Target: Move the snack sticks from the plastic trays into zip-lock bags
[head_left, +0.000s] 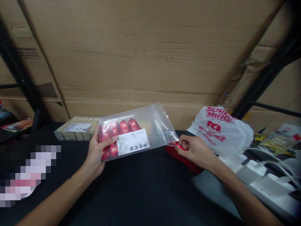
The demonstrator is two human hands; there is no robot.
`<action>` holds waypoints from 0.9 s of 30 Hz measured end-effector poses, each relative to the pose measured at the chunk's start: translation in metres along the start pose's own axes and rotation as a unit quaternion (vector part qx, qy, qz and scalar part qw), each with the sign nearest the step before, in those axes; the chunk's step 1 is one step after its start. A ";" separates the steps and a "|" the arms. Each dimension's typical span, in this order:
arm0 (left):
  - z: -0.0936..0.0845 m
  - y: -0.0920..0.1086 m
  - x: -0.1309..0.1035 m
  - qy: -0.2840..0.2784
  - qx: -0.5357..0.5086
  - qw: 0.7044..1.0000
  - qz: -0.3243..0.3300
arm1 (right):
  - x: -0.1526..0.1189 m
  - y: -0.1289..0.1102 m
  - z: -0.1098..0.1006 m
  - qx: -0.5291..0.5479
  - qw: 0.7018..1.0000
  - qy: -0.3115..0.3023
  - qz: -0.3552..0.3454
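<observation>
My left hand (97,152) is closed on the left end of a frosted plastic zip bag (161,128), thumb on the front. Inside the bag, several red sachets (124,127) are gathered at the left. A white label (133,142) with dark Chinese characters is on its front. At the bag's right end, my right hand (191,149) pinches a small shiny red packet (180,146), partly hidden by the fingers. Whether that packet is inside the bag's mouth or just beside it, I cannot tell. Beneath this hand lies a larger red item (180,158) on the black surface.
A clear box of pale pieces (77,128) stands at the back left. To the right are a white plastic bag (218,128) with red print and a white power strip (265,185) with plugs and cables. Cardboard (145,56) walls the back; black metal posts (23,75) frame the sides.
</observation>
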State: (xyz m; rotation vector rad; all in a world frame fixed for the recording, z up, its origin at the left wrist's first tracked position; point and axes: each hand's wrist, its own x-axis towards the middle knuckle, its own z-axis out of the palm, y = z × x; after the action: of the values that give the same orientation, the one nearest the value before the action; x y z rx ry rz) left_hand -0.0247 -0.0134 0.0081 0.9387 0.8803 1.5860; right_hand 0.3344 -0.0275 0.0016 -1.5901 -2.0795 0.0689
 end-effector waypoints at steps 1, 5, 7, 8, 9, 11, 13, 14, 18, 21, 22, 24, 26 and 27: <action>0.000 0.000 0.000 -0.001 0.000 1.000 0.002 | 0.000 0.001 -0.002 0.054 0.998 0.011 0.018; 0.000 -0.001 -0.001 -0.004 0.006 1.000 0.011 | -0.001 0.005 -0.007 0.285 0.939 0.170 0.089; 0.002 -0.002 -0.004 -0.012 0.012 1.000 0.006 | 0.000 0.006 -0.006 0.383 0.882 0.251 0.108; 0.004 -0.003 -0.006 -0.019 0.015 1.000 0.001 | 0.000 0.005 -0.004 0.422 0.859 0.267 0.111; 0.005 -0.004 -0.008 -0.028 0.018 0.999 -0.006 | 0.000 0.003 -0.001 0.453 0.844 0.266 0.109; 0.007 -0.006 -0.012 -0.042 0.021 0.999 -0.017 | -0.001 -0.003 0.005 0.501 0.831 0.223 0.095; 0.008 -0.009 -0.013 -0.048 0.024 0.998 -0.024 | -0.002 -0.011 0.011 0.548 0.823 0.133 0.072; 0.008 -0.009 -0.013 -0.048 0.025 0.998 -0.028 | -0.003 -0.015 0.013 0.572 0.814 0.085 0.059; 0.006 -0.008 -0.010 -0.035 0.028 0.999 -0.031 | -0.005 -0.025 0.013 0.616 0.787 -0.019 0.028; 0.006 -0.006 -0.010 -0.037 0.035 0.998 -0.026 | -0.005 -0.029 0.014 0.573 0.818 -0.010 0.042; 0.006 -0.006 -0.011 -0.040 0.038 0.998 -0.028 | -0.005 -0.030 0.016 0.557 0.829 0.000 0.052; 0.007 -0.006 -0.012 -0.044 0.037 0.998 -0.032 | -0.005 -0.032 0.020 0.547 0.833 0.015 0.081; 0.007 -0.006 -0.013 -0.049 0.029 0.998 -0.034 | -0.004 -0.034 0.023 0.575 0.810 0.015 0.117; 0.006 -0.007 -0.013 -0.049 0.023 0.998 -0.034 | -0.004 -0.035 0.023 0.598 0.790 0.005 0.134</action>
State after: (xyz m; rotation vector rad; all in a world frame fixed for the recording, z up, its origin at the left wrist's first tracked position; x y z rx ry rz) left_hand -0.0145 -0.0240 0.0031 1.0002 0.8737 1.4536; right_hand 0.2943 -0.0358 -0.0082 -0.9733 -1.2076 1.2054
